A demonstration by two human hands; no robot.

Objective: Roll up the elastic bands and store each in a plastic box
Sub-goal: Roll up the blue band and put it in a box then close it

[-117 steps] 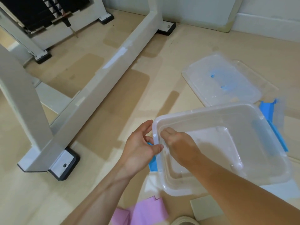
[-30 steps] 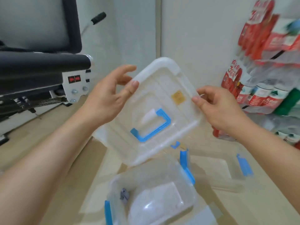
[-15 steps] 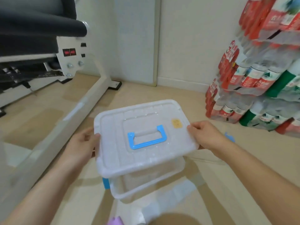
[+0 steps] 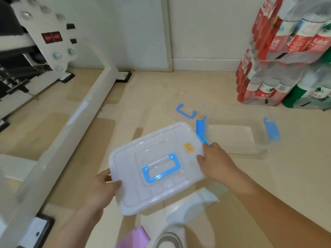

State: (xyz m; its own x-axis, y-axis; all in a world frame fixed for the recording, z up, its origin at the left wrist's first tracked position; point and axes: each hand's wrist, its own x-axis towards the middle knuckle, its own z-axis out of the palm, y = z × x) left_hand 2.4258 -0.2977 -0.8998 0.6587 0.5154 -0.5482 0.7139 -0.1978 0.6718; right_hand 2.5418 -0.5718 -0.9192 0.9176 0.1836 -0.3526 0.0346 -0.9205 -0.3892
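We hold the lid [image 4: 161, 176] on top of the first plastic box [image 4: 161, 207], which is mostly hidden, so we can't see its contents. Left hand [image 4: 103, 187] grip holds the lid's left edge and right hand [image 4: 213, 161] grip holds its right edge. Our read: latches not yet snapped. Second box [image 4: 232, 138] sits open on the floor [image 4: 286, 176], second lid [image 4: 188, 106] beside it. Purple elastic band [image 4: 134, 237] lies loose near us, not yet rolled or stored.

Head-worn view, downward, close over floor [image 4: 295, 167]
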